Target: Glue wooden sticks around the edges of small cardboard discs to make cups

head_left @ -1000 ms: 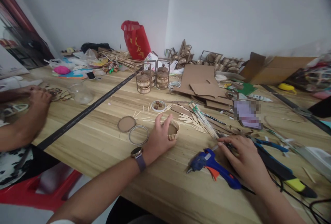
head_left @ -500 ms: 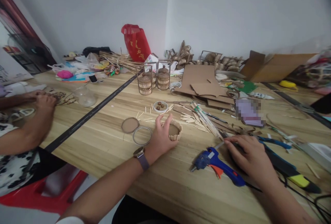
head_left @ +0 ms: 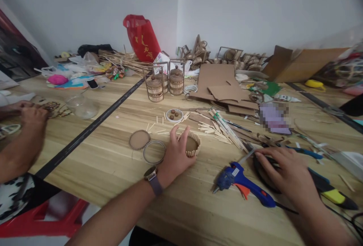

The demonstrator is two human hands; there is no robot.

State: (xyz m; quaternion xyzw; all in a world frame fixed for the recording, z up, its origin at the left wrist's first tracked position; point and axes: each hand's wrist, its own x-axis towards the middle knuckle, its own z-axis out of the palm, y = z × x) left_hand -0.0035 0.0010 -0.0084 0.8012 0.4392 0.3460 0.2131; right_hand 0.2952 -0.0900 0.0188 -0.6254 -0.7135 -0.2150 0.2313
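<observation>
My left hand [head_left: 178, 157], with a watch on its wrist, curls around the near left side of a small round basket [head_left: 195, 144] walled with short upright sticks. Left of that hand lie a thin ring [head_left: 154, 152] and a brown cardboard disc [head_left: 139, 140]. My right hand [head_left: 286, 170] rests palm down with fingers stretched out, over a black curved object [head_left: 259, 172] that it partly covers. Just left of it, a blue glue gun [head_left: 241, 183] with an orange trigger lies on its side, a translucent glue stick [head_left: 246, 156] poking from its back.
Short sticks [head_left: 212, 128] lie scattered behind the basket, near a dish of brown balls [head_left: 174, 115]. Lidded miniature baskets [head_left: 154, 87] and cardboard sheets [head_left: 217, 79] stand farther back. Pliers [head_left: 334, 195] are at right. Another person's hands [head_left: 32, 115] work at far left, near a clear jar [head_left: 82, 106].
The camera view has shifted slightly. My left hand keeps its hold on the basket. My right hand has moved a little right, away from the glue stick.
</observation>
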